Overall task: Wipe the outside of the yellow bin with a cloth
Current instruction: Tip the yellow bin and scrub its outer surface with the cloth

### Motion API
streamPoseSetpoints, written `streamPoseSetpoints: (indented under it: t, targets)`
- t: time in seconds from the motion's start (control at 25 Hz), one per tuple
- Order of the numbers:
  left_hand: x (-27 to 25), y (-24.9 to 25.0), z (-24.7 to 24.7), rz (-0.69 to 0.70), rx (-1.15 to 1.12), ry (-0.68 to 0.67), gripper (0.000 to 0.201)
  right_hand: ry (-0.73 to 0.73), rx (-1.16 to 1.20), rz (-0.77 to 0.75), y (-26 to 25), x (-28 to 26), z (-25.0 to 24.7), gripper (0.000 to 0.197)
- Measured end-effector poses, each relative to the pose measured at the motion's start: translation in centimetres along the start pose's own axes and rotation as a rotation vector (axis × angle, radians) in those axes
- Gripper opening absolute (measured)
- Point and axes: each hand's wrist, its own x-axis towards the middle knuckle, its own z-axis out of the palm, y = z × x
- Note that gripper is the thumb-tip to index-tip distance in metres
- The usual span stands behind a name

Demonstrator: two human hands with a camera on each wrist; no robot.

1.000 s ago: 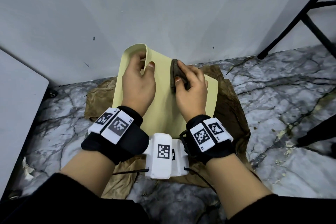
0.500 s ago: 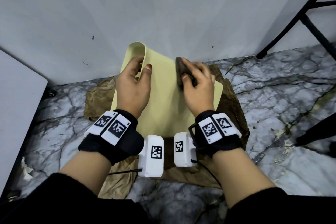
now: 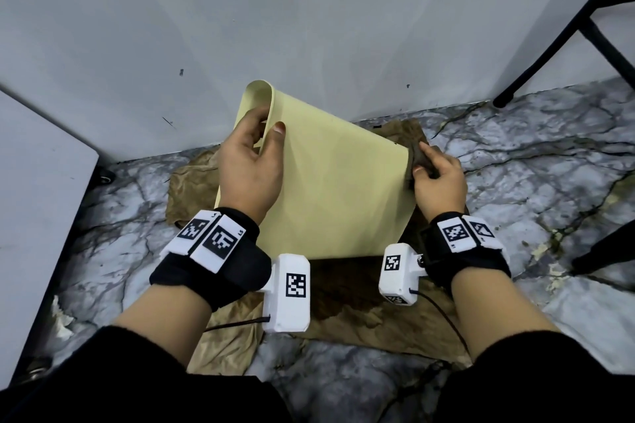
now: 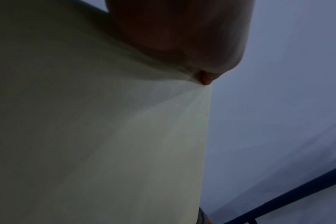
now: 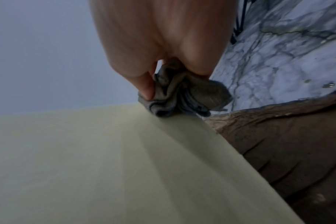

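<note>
Bin (image 3: 323,189) tilted on brown paper (image 3: 360,306) at frame centre, rim toward 11 o'clock. Left hand (image 3: 251,165) clamped on rim, thumb outside, fingers hidden inside. Right hand (image 3: 438,178) at 3 o'clock, pinching bunched grey cloth (image 5: 184,97) against bin's edge.

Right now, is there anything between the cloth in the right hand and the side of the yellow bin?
No, nothing visible. The right hand holds the bunched cloth straight against the yellow bin at its right edge. The left hand grips the bin's rim far to the left, clear of it.
</note>
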Motion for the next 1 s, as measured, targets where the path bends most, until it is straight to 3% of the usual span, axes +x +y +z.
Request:
streamPoseSetpoints:
  t: [0.08,0.24,0.32,0.44,0.68,0.8,1.0]
  targets:
    - [-0.1,0.0,0.2,0.021,0.006,-0.008,0.023,-0.005,0.006,-0.072,-1.9,-1.2,0.5,0.041]
    - [-0.2,-0.2,0.5,0.067,0.029,-0.013,0.028,-0.093,0.0,-0.417,-8.4,-4.1,2.9,0.04]
    - [-0.3,-0.3,0.5,0.118,0.06,-0.053,0.031,-0.092,0.029,-0.517,-10.4,-4.9,3.6,0.04]
    - [-0.3,0.2,0.6,0.141,0.051,-0.139,0.028,-0.067,0.071,-0.504,-10.9,-5.1,3.4,0.04]
    - [0.2,1.7,1.6,-0.058,-0.12,-0.163,0.046,-0.123,0.078,-0.453,-10.7,-5.7,2.3,0.038]
    - [0.4,1.4,1.5,-0.037,-0.136,-0.111,0.043,-0.114,0.097,-0.495,-11.3,-6.6,2.4,0.039]
    - [0.5,1.0,0.6,-0.002,-0.117,-0.188,0.037,-0.117,0.099,-0.562,-12.7,-7.2,3.0,0.038]
